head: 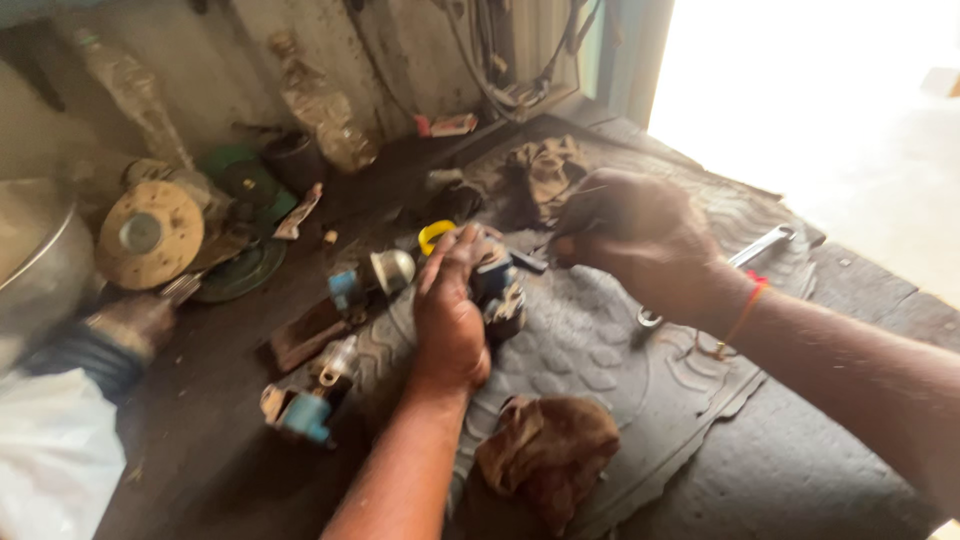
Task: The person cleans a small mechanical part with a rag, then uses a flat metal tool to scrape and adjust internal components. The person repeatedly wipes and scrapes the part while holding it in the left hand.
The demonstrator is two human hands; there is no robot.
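We are gripping a small blue-and-black part (497, 290) with our left hand (450, 315), fingers wrapped around it, above the rubber mat (610, 370); our right hand (632, 235) is hovering close beside, fingers curled, pinching unclear.

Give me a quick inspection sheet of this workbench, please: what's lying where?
Surface: dark patterned rubber mat on a grimy bench.
Job's things: small blue-and-black mechanical part, gripped by the left hand; right hand closed on something too blurred to tell.
Clutter: silver spanner, brown rag, round tan disc, yellow ring.
Cables: dark wires on the wall.
Surroundings: another person's gloved hand; bright doorway.
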